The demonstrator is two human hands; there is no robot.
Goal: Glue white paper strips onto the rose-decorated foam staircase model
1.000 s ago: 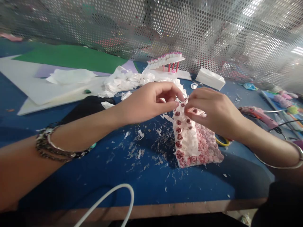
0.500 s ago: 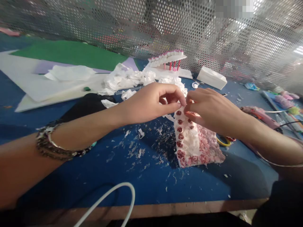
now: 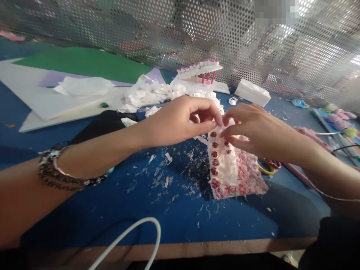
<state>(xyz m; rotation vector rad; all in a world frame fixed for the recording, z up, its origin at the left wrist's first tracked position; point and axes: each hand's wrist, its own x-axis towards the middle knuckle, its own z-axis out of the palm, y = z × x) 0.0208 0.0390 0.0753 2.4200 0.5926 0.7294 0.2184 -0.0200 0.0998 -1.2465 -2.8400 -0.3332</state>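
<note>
A white panel (image 3: pixel 229 168) lies on the blue table, with dark red rosettes along its left side and bottom and pink ones on its right. White shows bare in its middle. Over its far end my left hand (image 3: pixel 187 122) is closed, thumb and index tips pinched together; anything between them is too small to make out. My right hand (image 3: pixel 253 129) hovers close beside those fingertips, its fingers bent and slightly apart, with nothing visible in them. Both hands cover the panel's far part.
Crumpled white paper (image 3: pixel 152 92) is heaped behind the hands. A small model on red posts (image 3: pixel 208 77) and a white box (image 3: pixel 252 92) stand near the perforated metal screen (image 3: pixel 157 33). Yellow-handled scissors (image 3: pixel 266 168) lie right of the panel. A white cable (image 3: pixel 132 228) loops in front.
My right hand has shifted slightly right, and its thumb and fingers have spread a little. My left hand keeps its pinch in nearly the same place.
</note>
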